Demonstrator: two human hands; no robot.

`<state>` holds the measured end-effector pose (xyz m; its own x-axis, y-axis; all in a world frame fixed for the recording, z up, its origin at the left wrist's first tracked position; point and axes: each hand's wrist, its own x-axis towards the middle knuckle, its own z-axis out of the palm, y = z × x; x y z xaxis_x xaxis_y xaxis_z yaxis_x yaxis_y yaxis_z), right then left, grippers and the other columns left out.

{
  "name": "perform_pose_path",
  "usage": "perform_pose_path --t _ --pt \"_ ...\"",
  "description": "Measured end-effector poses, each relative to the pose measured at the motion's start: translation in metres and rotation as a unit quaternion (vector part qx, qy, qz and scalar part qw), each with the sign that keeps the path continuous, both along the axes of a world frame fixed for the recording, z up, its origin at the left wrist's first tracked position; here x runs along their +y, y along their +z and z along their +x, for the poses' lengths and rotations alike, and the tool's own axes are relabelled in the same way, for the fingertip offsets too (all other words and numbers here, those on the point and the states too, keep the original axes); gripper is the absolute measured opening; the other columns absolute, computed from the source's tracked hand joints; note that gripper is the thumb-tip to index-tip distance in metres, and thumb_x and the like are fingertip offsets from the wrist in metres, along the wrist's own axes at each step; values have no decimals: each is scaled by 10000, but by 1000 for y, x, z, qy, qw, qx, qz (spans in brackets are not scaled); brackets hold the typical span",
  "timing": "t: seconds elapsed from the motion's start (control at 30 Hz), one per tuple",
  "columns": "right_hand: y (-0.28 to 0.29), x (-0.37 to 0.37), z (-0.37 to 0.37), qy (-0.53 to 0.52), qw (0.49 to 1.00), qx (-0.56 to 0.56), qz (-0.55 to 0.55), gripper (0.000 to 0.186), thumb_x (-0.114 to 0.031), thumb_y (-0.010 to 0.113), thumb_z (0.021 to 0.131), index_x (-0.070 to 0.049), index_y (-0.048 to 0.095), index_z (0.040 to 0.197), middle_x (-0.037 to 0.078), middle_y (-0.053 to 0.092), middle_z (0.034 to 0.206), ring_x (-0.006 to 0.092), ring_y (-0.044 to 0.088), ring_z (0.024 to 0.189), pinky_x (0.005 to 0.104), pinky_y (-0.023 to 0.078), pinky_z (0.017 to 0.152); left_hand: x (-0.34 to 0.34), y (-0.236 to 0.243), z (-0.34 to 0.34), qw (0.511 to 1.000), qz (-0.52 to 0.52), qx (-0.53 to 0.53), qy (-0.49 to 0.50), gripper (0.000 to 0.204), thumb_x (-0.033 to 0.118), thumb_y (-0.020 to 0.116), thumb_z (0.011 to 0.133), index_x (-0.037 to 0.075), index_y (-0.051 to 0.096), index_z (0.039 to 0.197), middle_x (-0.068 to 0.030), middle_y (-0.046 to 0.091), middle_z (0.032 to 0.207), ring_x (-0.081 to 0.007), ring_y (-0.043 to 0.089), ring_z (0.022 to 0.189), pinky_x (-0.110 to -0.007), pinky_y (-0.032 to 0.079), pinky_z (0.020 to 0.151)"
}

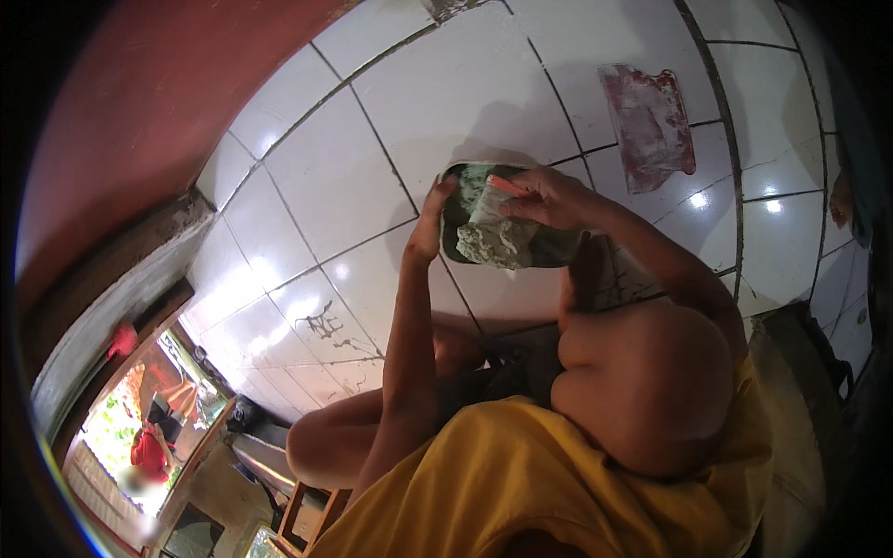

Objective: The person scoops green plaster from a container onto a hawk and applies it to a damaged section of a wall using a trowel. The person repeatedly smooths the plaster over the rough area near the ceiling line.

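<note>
My left hand (430,219) grips the left rim of a small rectangular tub (564,251) in front of my knees. Grey-green paste lies inside the tub, with a thick, rough lump (493,244) of it heaped toward the near side. In my right hand (551,197) is a scraper with an orange handle (508,187), held over the tub. Its pale broad blade reaches down to the lump, and paste hides the blade's edge. My right fingers are closed around the handle.
A dark red flat piece (649,128) smeared with white lies on the white tiled floor (400,102). Along the left runs a red wall (158,102). Part of another person (842,200) shows at the far right. At lower left, a person in red (149,454) appears through an opening.
</note>
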<state>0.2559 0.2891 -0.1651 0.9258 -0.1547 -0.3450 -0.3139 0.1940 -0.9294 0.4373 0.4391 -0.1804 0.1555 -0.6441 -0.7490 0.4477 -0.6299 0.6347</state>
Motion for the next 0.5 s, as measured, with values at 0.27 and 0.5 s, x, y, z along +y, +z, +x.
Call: perform_pose_path --t 0.27,0.5 --pt "-4 -29 -96 -343 922 70 168 500 -348 506 928 -10 450 1292 5 572 941 50 493 825 219 416 772 5 -22 42 955 -131 -128 232 618 512 352 923 55 367 1338 -109 443 1293 -254 436 1175 -395 354 999" --pt "-58 -61 -196 -484 861 125 -91 498 -344 366 975 23 416 1308 81 505 1228 156 462 1119 298 331 973 -24 17 51 697 -3 -706 126 466 372 452 900 -11 538 1151 -161 565 972 -280 513 933 -396 395 845"
